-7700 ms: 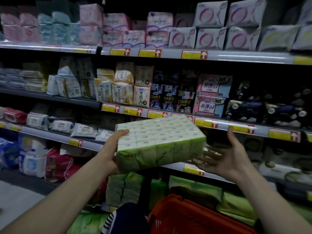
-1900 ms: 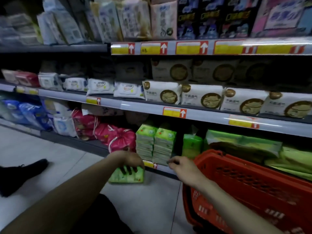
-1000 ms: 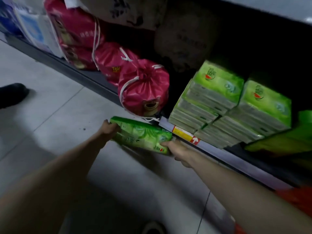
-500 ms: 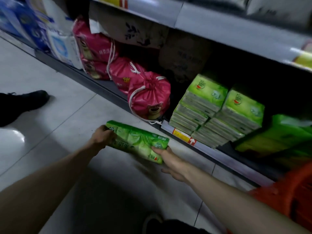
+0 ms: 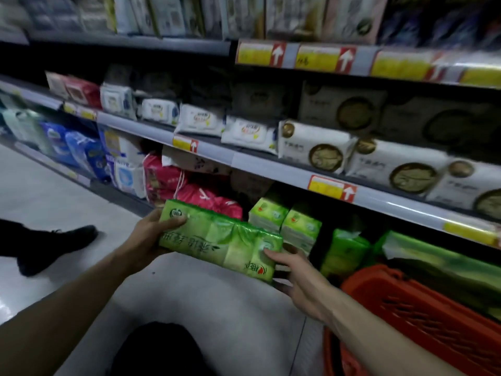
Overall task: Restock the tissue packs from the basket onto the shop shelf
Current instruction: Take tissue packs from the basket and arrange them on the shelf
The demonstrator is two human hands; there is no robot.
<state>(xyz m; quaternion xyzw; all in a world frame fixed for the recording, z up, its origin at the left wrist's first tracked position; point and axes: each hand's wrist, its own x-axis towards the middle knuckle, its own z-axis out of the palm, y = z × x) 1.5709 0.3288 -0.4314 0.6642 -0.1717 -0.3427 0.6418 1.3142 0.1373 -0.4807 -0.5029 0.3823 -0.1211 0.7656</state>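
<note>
Tissue pack [image 5: 217, 240], green and film-wrapped, is held tilted above the floor [image 5: 217, 302], just in front of two stacks [image 5: 284, 221] of like packs on the lowest shelf [image 5: 122, 195]. Its left end is gripped by the left hand [image 5: 151, 234], thumb on top, and its right end is clasped by the right hand [image 5: 298, 275], thumb on the front face. The red basket [image 5: 406, 316] is seen at the lower right.
</note>
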